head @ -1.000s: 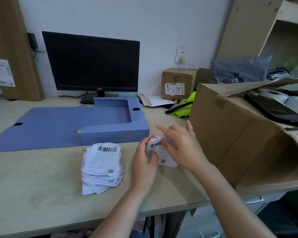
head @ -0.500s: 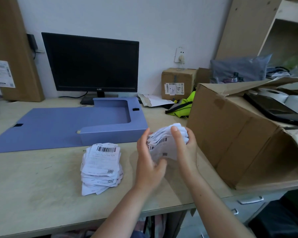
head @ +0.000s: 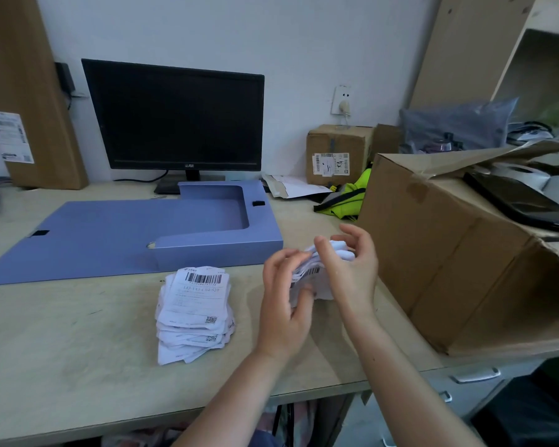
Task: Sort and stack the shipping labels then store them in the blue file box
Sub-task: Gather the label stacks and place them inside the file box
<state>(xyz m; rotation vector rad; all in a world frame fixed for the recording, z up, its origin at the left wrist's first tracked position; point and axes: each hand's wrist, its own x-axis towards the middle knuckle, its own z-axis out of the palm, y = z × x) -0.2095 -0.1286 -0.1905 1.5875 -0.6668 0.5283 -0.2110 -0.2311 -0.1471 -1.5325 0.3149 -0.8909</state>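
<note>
The right hand [head: 352, 275] has lifted its forefinger, yet together with the left hand [head: 283, 298] it keeps its grip on the label bundle [head: 312, 274], which is light, limp, slippery paper, best pinched at the edges.

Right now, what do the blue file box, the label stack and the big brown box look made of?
Blue file box: probably matte plastic sheet or coated board, smooth, crisp folds. Label stack: thin white paper, printed barcodes, edges curling. Big brown box: cardboard, creased and torn at the flap.

Soft, even indoor light, faint shadows thrown on the table [head: 78, 366], frame edges bowed, right hand [head: 352, 275] slightly smeared.
</note>
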